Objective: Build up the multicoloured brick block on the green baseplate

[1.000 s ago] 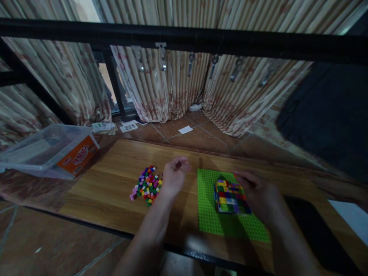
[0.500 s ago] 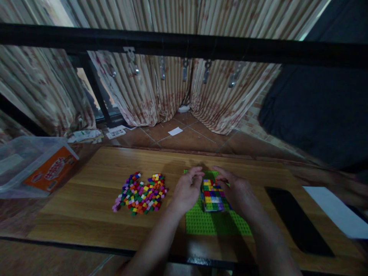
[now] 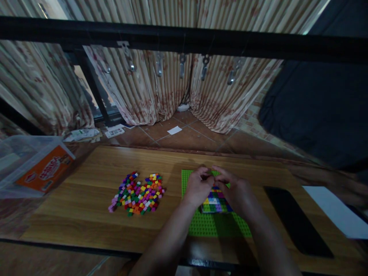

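A green studded baseplate lies on the wooden table. On it stands a block of small multicoloured toy bricks, partly covered by my hands. My left hand is over the far left part of the block, its fingers curled and pinched together. Close against it, my right hand reaches in from the right with bent fingers, its fingertips meeting those of the left. Whatever small piece sits between the fingertips is hidden. Left of the baseplate, a loose pile of colourful bricks is spread on the table.
A clear plastic box with an orange label stands at the left. To the right lie a black flat panel and a white sheet. A dark bar crosses the view above the table, with metal hooks below it.
My left hand has moved right over the brick block, and its fingertips now meet my right hand's. The right hand has barely shifted. The view has tilted slightly.
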`<state>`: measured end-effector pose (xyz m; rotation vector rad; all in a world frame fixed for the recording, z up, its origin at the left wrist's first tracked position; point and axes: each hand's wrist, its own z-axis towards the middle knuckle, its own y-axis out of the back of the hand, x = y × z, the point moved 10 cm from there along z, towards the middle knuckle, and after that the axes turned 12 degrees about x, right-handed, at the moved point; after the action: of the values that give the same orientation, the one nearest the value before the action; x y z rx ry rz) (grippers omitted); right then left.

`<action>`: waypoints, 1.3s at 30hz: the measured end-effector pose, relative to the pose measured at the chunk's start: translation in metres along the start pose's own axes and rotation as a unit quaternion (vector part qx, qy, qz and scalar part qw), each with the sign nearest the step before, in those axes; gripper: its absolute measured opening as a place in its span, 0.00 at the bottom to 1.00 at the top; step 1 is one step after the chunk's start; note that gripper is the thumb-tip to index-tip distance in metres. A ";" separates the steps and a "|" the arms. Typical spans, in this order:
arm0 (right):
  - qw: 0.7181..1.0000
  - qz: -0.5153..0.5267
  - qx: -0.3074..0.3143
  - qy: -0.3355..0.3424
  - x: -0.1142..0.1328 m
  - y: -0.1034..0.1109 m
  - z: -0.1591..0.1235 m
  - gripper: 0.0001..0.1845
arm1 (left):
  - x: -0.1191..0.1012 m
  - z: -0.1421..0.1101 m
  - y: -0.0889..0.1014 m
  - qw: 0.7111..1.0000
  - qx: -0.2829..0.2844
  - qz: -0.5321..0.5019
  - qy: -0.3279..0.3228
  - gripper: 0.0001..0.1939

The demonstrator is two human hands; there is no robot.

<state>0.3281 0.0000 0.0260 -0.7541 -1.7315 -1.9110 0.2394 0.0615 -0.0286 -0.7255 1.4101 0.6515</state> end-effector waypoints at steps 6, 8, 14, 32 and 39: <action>1.000 0.021 0.007 -0.003 0.000 -0.002 0.000 0.28 | -0.005 -0.004 0.000 1.000 -0.008 0.026 -0.016 0.14; 1.000 0.027 0.006 -0.005 -0.005 -0.003 0.001 0.27 | -0.005 -0.006 0.000 0.998 -0.003 0.050 -0.024 0.15; 0.996 0.069 0.053 -0.005 -0.029 -0.015 0.007 0.27 | -0.010 -0.009 0.000 0.991 -0.007 0.133 -0.023 0.16; 0.987 0.108 -0.096 -0.073 -0.051 0.019 -0.008 0.24 | -0.046 -0.061 0.168 0.838 -0.164 0.501 0.137 0.20; 0.987 0.100 -0.102 -0.076 -0.044 0.019 -0.008 0.22 | -0.035 -0.068 0.168 0.819 -0.086 0.543 0.163 0.22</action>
<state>0.3727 -0.0114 0.0111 -1.1317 -1.4929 -1.9528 0.0644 0.1150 -0.0057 -0.0740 2.0819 1.6120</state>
